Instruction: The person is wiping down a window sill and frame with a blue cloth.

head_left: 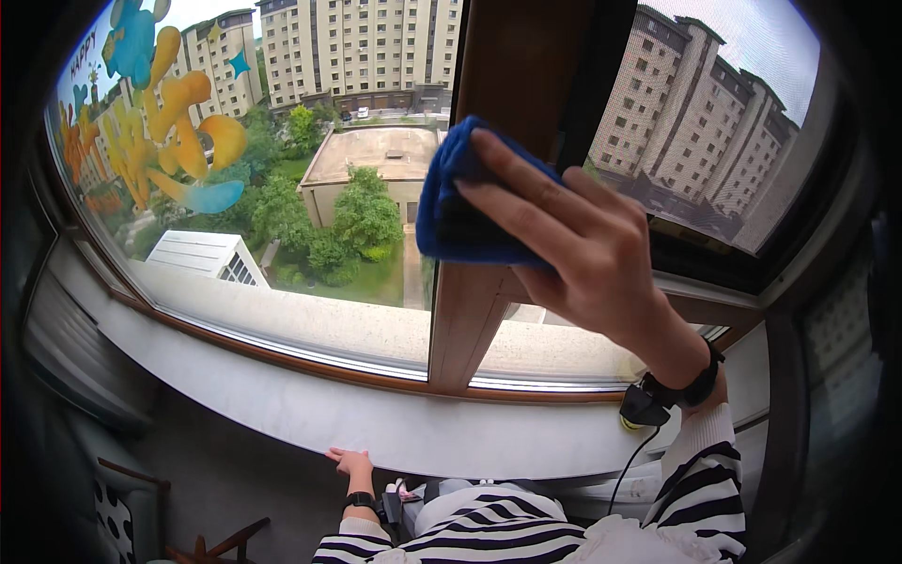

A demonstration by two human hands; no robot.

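A folded blue cloth (440, 211) is in my right hand (587, 235), raised in front of the brown window post (512, 66). My fingers lie along the cloth's face, and its left edge overlaps the large pane (376, 273). Whether the cloth touches the frame or the glass, I cannot tell. Low down, my left hand (352, 462) rests on the front edge of the white windowsill (272, 404) with its fingers stretched out and nothing in them. Both wrists carry dark straps with small devices.
Colourful stickers (178, 122) cover the upper left pane. A screened window section (676, 122) is at the right. On the sill by my right forearm stands a small yellowish object (631, 423), partly hidden; a black cable (625, 475) hangs there. A chair (132, 498) stands lower left.
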